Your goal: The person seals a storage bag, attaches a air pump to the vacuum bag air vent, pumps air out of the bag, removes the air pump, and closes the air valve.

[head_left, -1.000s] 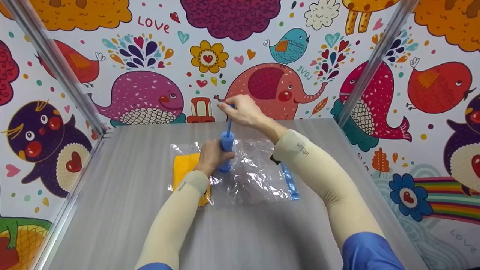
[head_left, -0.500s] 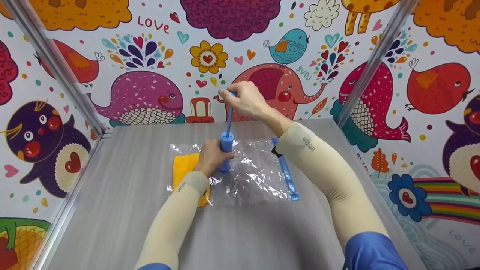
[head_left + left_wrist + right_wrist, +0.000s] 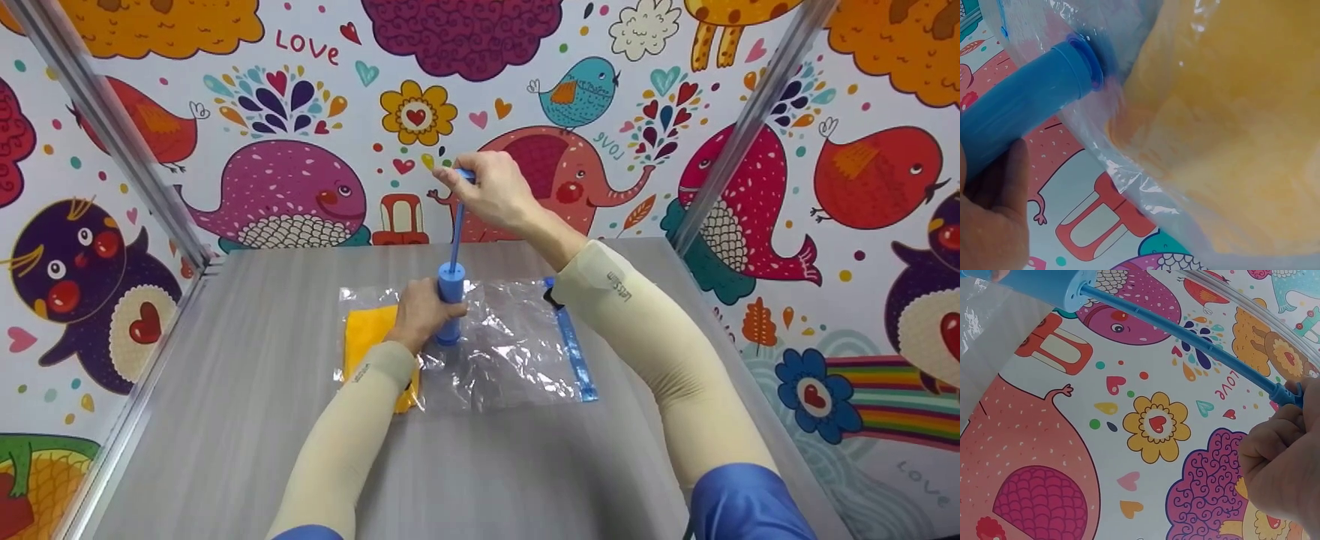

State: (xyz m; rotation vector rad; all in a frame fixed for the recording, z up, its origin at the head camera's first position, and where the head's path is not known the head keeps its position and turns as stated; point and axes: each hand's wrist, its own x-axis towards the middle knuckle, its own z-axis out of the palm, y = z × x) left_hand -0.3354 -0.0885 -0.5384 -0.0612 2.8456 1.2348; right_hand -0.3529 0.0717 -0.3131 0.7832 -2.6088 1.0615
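A blue hand pump (image 3: 451,289) stands upright on a clear plastic vacuum bag (image 3: 510,352), its lower end at the round blue valve (image 3: 1086,62) in the left wrist view. My left hand (image 3: 422,311) grips the pump's barrel. My right hand (image 3: 491,187) holds the handle at the top of the pump rod (image 3: 456,236), which is drawn far out of the barrel. In the right wrist view the fingers (image 3: 1275,444) curl round the handle's end. Folded yellow cloth (image 3: 367,334) lies inside the bag's left part, partly behind my left wrist.
A blue zip strip (image 3: 574,352) runs along the bag's right edge. The bag lies on a grey table (image 3: 480,472). Walls printed with cartoon animals (image 3: 292,187) and metal frame posts (image 3: 127,142) enclose the table at the back and sides.
My right hand has risen with the pump handle, so more of the rod shows above the barrel. The left hand keeps its grip, and the barrel's top tips slightly left.
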